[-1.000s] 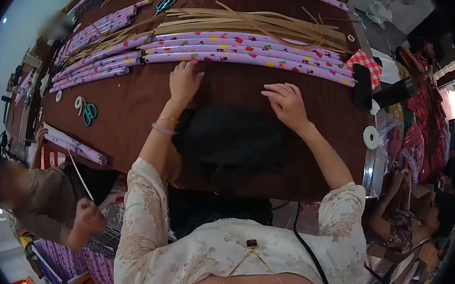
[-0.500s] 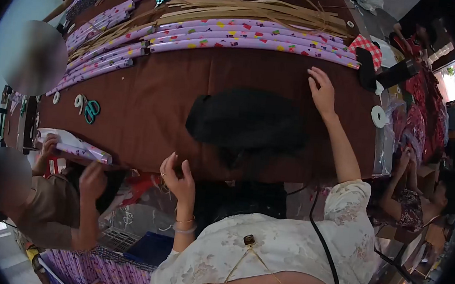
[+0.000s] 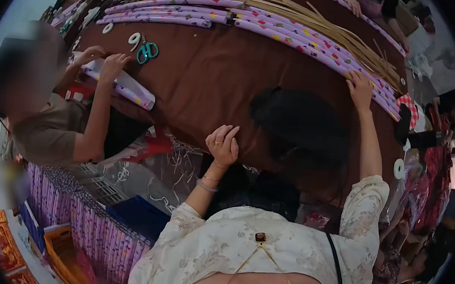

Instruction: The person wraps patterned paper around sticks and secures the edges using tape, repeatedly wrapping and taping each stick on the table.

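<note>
My right hand (image 3: 359,90) reaches to the back right, its fingers bent over the nearest roll of purple patterned paper (image 3: 300,50) and its thumb at the near side. That roll lies in a row of similar rolls on the brown-covered table (image 3: 200,80). Above the table's near edge, my left hand (image 3: 223,146) hangs with loosely bent fingers and nothing visible in it. A dark, blurred shape (image 3: 300,116) covers part of the table between my hands.
Brown flat strips (image 3: 324,31) lie behind the rolls. Teal scissors (image 3: 147,53) and a white tape roll (image 3: 134,38) are at left. A co-worker's hands (image 3: 112,67) handle a patterned sheet (image 3: 134,91). Upright purple rolls (image 3: 95,228) fill the lower left, beside an orange crate (image 3: 61,252).
My right hand has moved from above the bare cloth onto the nearest purple roll. My left hand's fingers have curled in more. The whole view has swung to the left.
</note>
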`<action>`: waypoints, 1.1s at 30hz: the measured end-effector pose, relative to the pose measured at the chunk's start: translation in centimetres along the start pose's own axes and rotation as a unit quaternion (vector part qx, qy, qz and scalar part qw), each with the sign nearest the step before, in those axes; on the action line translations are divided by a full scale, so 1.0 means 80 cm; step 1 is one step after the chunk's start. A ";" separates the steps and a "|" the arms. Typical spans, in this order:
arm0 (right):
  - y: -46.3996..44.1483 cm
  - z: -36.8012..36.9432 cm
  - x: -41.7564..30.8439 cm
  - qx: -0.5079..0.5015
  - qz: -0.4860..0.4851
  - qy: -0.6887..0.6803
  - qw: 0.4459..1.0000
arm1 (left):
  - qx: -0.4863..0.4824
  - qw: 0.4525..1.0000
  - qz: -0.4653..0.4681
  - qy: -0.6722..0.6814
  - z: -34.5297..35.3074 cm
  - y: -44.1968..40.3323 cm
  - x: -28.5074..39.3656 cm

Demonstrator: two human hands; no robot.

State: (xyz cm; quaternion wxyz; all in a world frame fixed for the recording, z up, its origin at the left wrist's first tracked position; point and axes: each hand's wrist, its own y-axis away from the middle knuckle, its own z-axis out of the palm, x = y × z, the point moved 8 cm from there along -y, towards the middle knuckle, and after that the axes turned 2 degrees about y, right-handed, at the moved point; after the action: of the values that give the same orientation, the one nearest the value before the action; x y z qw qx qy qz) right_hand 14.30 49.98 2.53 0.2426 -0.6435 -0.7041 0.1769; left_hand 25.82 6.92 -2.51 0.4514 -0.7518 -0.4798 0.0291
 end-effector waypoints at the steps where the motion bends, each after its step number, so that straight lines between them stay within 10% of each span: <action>1: -0.002 0.003 0.003 -0.008 0.016 0.006 1.000 | 0.004 1.000 -0.002 0.001 0.000 0.000 0.000; 14: -0.004 0.001 0.001 0.003 0.078 -0.008 0.997 | 0.013 1.000 -0.006 0.006 -0.001 0.000 0.002; 19: -0.029 -0.055 -0.082 -0.025 0.138 -0.333 0.933 | 0.041 0.999 0.009 0.028 -0.005 -0.004 0.003; 27: 0.029 -0.157 -0.443 -0.393 -0.383 -0.397 0.736 | 0.050 0.992 -0.017 0.113 -0.006 0.003 -0.012; 31: 0.063 -0.139 -0.502 -0.466 -0.468 -0.329 0.675 | 0.118 0.985 -0.011 0.122 -0.076 0.022 -0.031; 33: 0.065 -0.117 -0.513 -0.495 -0.440 -0.318 0.679 | 0.127 0.975 -0.174 0.049 -0.117 0.099 -0.110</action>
State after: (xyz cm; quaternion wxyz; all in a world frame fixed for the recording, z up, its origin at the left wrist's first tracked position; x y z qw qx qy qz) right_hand 26.09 9.23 2.63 -0.3001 -0.1909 -0.9255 -0.1304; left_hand 31.01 -6.80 -6.01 0.5645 -0.5939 -0.5727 -0.0259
